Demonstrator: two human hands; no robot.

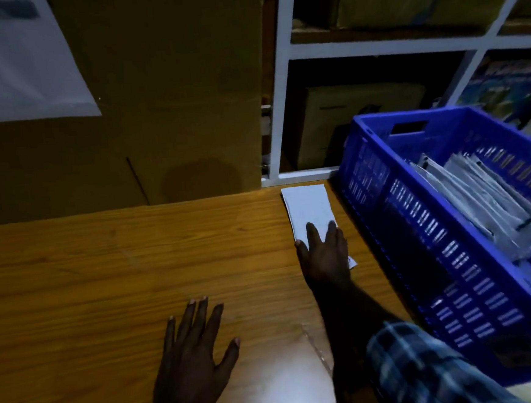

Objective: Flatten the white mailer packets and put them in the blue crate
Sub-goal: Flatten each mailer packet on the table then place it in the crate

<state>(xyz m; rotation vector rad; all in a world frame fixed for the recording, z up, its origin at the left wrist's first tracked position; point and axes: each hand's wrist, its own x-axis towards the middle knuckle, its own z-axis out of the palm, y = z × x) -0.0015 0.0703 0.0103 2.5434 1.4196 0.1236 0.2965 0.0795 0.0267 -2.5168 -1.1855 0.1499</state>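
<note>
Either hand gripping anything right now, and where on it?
Nothing is gripped. The right hand presses flat on the near end of the white mailer packet; the left hand is spread, empty, at the table.

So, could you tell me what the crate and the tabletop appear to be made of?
The blue crate looks like moulded plastic, given its uniform colour and slotted walls. The table shows wood grain with a slight sheen; whether solid wood or laminate cannot be told.

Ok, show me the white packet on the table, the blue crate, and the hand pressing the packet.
White packet (308, 206), head view, bare upper half.
Blue crate (418, 218), head view, near side wall.
Right hand (325, 254), head view, back of hand.
</note>
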